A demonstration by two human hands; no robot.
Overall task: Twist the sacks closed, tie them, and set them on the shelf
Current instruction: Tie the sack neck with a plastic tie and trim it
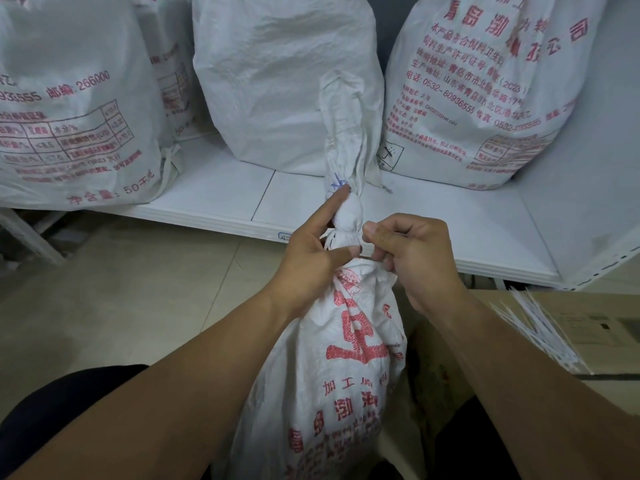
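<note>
Squarely between both grips (311, 259) (417, 258): sack neck (349, 216)

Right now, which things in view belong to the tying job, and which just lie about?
Job: red-printed white woven sack, thin white tie round its neck, left hand, right hand, white shelf.
Idle: brown cardboard box, loose white strips on it, filled white sacks already shelved.

Far half of shelf (214, 199) blocked: left sack (69, 109), middle sack (277, 81) and right sack (485, 91) stand side by side. A fourth sack (173, 64) behind plugs the left-middle gap. Middle-right gap narrow, dark wall behind. Bare strip along shelf's near edge, widest left of centre. Held sack (346, 358) neck stands upright at centre, in front of that strip. Cardboard box (588, 327) blocks near right; floor (138, 289) open near left.
</note>
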